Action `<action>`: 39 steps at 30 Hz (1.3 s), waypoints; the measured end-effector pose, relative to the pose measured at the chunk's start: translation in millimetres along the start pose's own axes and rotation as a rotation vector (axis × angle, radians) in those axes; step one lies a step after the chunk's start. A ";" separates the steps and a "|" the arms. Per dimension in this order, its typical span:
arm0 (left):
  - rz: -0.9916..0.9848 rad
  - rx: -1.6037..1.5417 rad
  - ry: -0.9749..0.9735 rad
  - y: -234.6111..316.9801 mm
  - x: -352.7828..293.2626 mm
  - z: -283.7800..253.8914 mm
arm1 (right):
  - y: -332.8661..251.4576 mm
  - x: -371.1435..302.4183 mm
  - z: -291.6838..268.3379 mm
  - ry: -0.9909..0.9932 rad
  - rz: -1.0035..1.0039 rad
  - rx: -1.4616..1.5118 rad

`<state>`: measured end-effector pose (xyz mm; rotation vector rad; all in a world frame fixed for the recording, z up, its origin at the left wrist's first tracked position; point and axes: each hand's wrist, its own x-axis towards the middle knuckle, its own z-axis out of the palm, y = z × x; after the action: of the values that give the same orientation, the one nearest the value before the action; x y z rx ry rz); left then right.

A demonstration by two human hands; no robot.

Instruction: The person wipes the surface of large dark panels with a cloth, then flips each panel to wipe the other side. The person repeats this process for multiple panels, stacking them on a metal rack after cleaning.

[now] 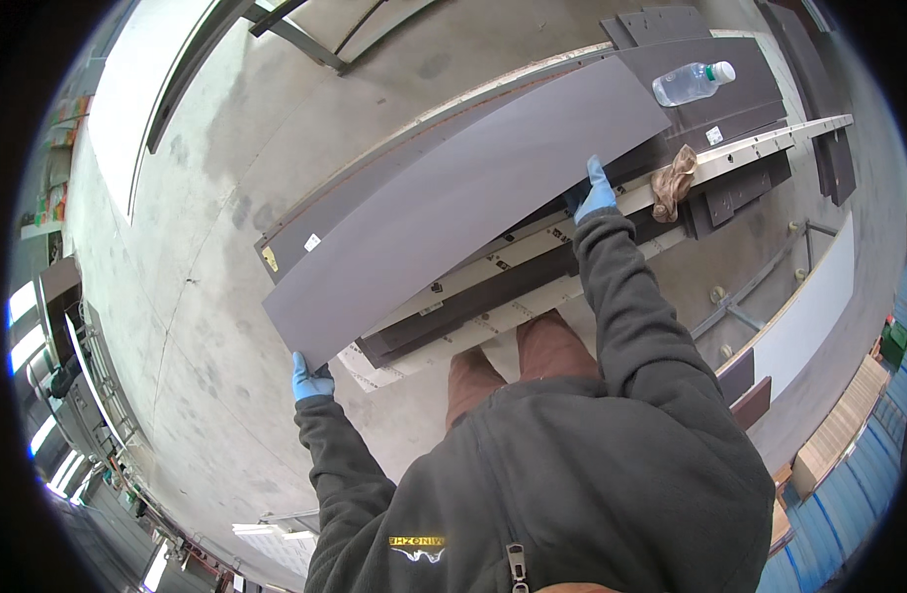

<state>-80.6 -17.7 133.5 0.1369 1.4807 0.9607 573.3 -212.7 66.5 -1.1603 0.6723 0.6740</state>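
A long grey panel (473, 188) slants across the view over a stack of dark boards (735, 74). My left hand (310, 378), in a blue glove, grips the panel's near left corner, its thumb up along the edge. Further right, my right hand (597, 193), also gloved in blue, holds the panel's near edge, thumb on top and the other fingers hidden beneath. Under the panel run pale printed strips (503, 259) and more dark boards. To the right of my right hand, a crumpled brown cloth (674, 185) lies on a pale strip.
A clear plastic bottle (691, 84) with a white cap lies on the boards at the far right. A wheeled metal frame (750, 296) stands to the right beside a white panel (809, 316). Another white sheet (142, 94) rests at the upper left. Concrete floor (206, 267) surrounds the stack.
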 end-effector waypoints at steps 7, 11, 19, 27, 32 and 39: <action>-0.020 -0.084 -0.053 10.2 -15.5 -27.9 | -34.2 -17.5 8.5 -0.007 -0.310 -0.372; -0.064 -0.178 0.045 39.2 -33.4 -53.6 | -49.2 -111.1 -28.2 -0.134 -0.432 -0.386; 0.056 0.169 -0.546 141.0 -31.2 -27.2 | -9.8 -343.3 -197.5 0.193 -0.224 -0.073; 0.197 0.656 -0.704 65.3 -54.2 145.2 | 117.7 -516.4 -395.5 0.561 -0.214 0.404; 0.058 0.824 -0.923 -75.0 -120.5 250.6 | 190.4 -563.0 -486.5 0.766 -0.203 0.768; -0.049 1.294 -1.271 -358.5 -309.0 339.1 | 258.0 -576.3 -617.6 0.923 -0.126 1.097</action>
<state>436.4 -276.7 201.6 1.3486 0.6328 -0.3342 -62.6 -811.0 200.4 -0.3915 1.4738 -0.4187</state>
